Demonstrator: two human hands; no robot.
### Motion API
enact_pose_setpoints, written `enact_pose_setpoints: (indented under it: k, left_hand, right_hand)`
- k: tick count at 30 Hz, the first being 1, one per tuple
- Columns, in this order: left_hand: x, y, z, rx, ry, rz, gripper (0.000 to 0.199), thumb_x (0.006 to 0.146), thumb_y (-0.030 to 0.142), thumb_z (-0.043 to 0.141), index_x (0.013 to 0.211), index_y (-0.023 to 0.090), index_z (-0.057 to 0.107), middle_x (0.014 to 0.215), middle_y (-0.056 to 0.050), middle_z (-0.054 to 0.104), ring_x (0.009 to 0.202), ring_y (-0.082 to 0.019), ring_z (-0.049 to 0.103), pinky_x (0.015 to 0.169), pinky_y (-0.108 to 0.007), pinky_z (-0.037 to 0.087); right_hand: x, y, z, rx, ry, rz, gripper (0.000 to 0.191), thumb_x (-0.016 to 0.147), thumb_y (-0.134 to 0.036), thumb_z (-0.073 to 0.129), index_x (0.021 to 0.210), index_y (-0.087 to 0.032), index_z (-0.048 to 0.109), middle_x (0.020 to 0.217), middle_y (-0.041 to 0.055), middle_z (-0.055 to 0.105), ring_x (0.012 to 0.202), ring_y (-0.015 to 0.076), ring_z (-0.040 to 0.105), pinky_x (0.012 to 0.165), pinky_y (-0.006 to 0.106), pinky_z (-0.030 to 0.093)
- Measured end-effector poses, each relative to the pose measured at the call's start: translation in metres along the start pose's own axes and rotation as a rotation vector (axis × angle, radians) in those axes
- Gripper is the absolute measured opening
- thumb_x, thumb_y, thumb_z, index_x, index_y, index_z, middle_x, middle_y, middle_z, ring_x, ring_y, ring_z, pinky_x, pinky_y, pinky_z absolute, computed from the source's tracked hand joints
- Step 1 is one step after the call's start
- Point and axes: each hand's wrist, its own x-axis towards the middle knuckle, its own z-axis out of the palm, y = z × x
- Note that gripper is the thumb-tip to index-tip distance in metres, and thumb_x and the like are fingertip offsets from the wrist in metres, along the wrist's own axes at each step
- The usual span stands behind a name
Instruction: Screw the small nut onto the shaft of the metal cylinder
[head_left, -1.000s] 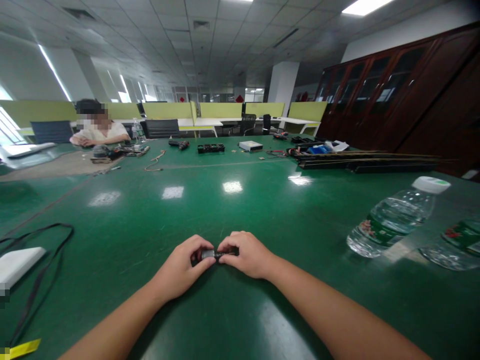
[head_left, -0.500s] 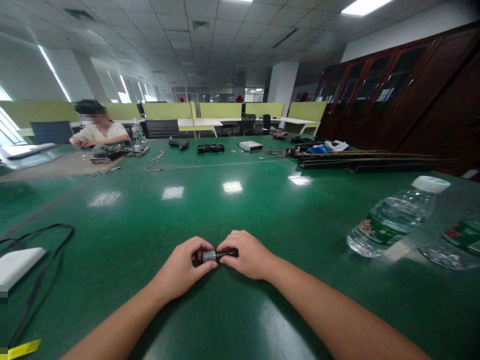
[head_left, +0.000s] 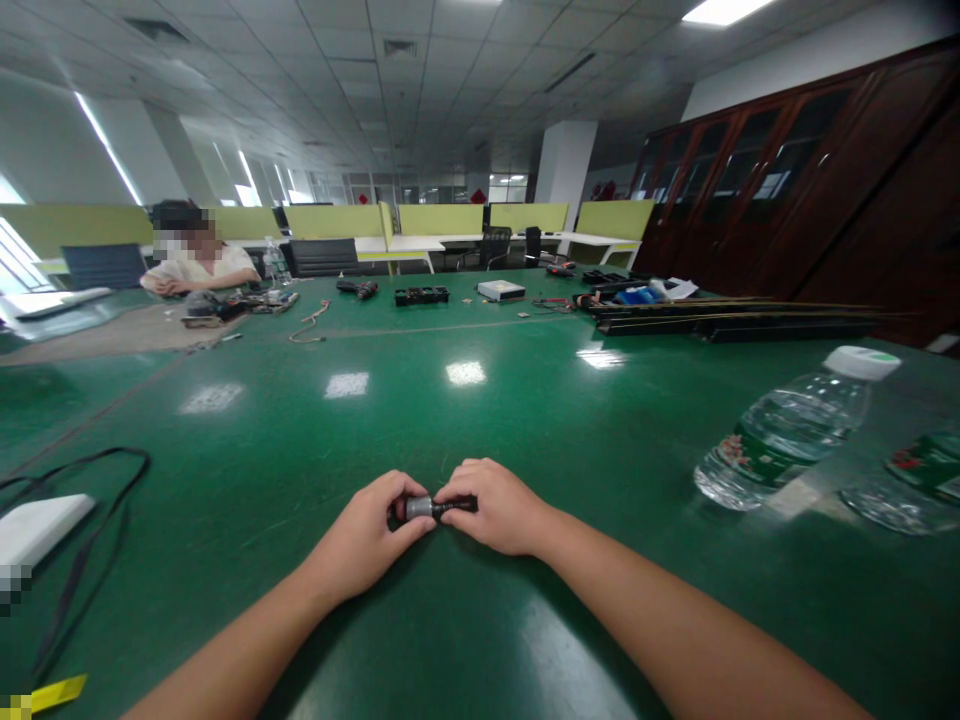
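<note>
"What is the largest thing near you?"

"The green table [head_left: 465, 430], spreading out on every side of your grip. Past your left grip [head_left: 367, 530], at the far side, another person [head_left: 206, 265] sits."

"And beyond your right grip [head_left: 501, 510]?"

"Long black rails [head_left: 652, 325] lie well past it, towards the far right. Nearer, yet well apart on that same side, you have a water bottle [head_left: 795, 430] with a green label, and a second bottle [head_left: 911, 480] further right, cut off by the edge of view."

"How are your two grips set?"

"Both narrow, just beside each other. Your left holds a grey barrel, thumb on the near side; your right pinches a dark, ridged shaft."

"So where is the small cylindrical part [head_left: 418, 509]?"

"Crosswise between them: barrel in your left, shaft running into the curl of your right. Your fingers partly cover it, and you cannot tell whether it touches the table."
</note>
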Motion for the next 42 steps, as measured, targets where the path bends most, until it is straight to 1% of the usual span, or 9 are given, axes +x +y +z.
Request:
enact_pose_setpoints:
  k: [14,18,28,32,36,42]
  left_hand:
    - [0.000,0.000,0.000,0.007,-0.021,-0.031,0.019,0.086,0.034,0.062,0.099,0.020,0.063,0.085,-0.001,0.062,0.076,-0.018,0.056,0.068,-0.028,0.042]
    - [0.000,0.000,0.000,0.007,-0.026,-0.044,0.018,0.086,0.033,0.062,0.098,0.020,0.063,0.084,-0.001,0.062,0.076,-0.018,0.056,0.068,-0.028,0.042]
    - [0.000,0.001,0.000,0.004,-0.017,-0.048,0.019,0.085,0.033,0.063,0.097,0.020,0.063,0.083,-0.001,0.062,0.075,-0.018,0.056,0.068,-0.028,0.042]
    - [0.000,-0.001,0.000,0.002,-0.018,-0.044,0.019,0.085,0.033,0.063,0.098,0.020,0.064,0.084,-0.001,0.062,0.076,-0.018,0.056,0.068,-0.028,0.042]
    - [0.000,-0.002,0.000,0.007,-0.019,-0.038,0.018,0.084,0.033,0.064,0.097,0.020,0.064,0.083,0.000,0.062,0.074,-0.018,0.055,0.067,-0.027,0.041]
    - [0.001,-0.001,0.000,0.011,-0.022,-0.049,0.019,0.085,0.034,0.064,0.098,0.020,0.064,0.082,0.000,0.061,0.073,-0.018,0.055,0.066,-0.027,0.041]
  right_hand:
    - [-0.001,0.001,-0.004,-0.012,0.005,-0.013,0.017,0.081,-0.021,0.068,0.096,-0.019,0.074,0.086,0.0027,0.073,0.082,0.0171,0.061,0.077,0.028,0.043]
    - [-0.002,0.000,-0.004,-0.009,0.006,-0.006,0.017,0.079,-0.019,0.068,0.096,-0.020,0.073,0.087,0.0027,0.072,0.085,0.0178,0.061,0.079,0.029,0.043]
    - [-0.004,0.003,-0.006,-0.032,0.043,0.038,0.014,0.076,-0.024,0.074,0.090,-0.021,0.073,0.086,0.0021,0.069,0.087,0.0177,0.059,0.080,0.030,0.041]
    - [-0.004,0.004,-0.008,-0.026,0.029,0.058,0.013,0.076,-0.024,0.074,0.088,-0.021,0.073,0.084,0.0013,0.069,0.085,0.0169,0.060,0.080,0.030,0.041]
    - [-0.003,0.005,-0.010,-0.025,0.021,0.074,0.012,0.075,-0.022,0.074,0.087,-0.021,0.073,0.081,0.0006,0.068,0.081,0.0160,0.059,0.076,0.028,0.041]
    - [-0.005,0.007,-0.015,-0.023,-0.009,0.086,0.011,0.076,-0.024,0.074,0.086,-0.021,0.073,0.080,0.0006,0.068,0.080,0.0151,0.059,0.074,0.027,0.041]
